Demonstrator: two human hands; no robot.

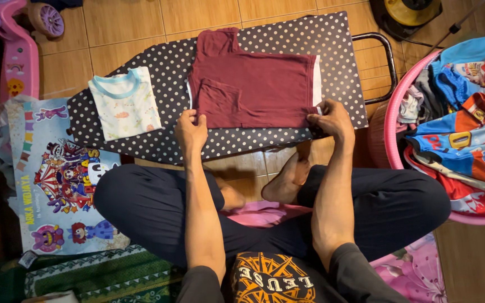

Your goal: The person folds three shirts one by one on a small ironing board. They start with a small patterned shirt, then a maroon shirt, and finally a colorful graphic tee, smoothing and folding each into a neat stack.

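Note:
A maroon shirt (254, 84) lies partly folded on a low ironing board (332, 33) with a dark, white-dotted cover. My left hand (191, 130) pinches the shirt's near left corner. My right hand (330, 118) grips its near right corner. Both hands rest at the board's near edge. A small folded pale top with light-blue trim (124, 102) lies on the board's left end, apart from my hands.
A pink basket (389, 120) full of colourful clothes stands at the right. A colourful printed bag (63, 174) lies on the floor to the left, a pink toy scooter (21, 50) beyond it. My crossed legs in dark trousers sit under the board's near edge.

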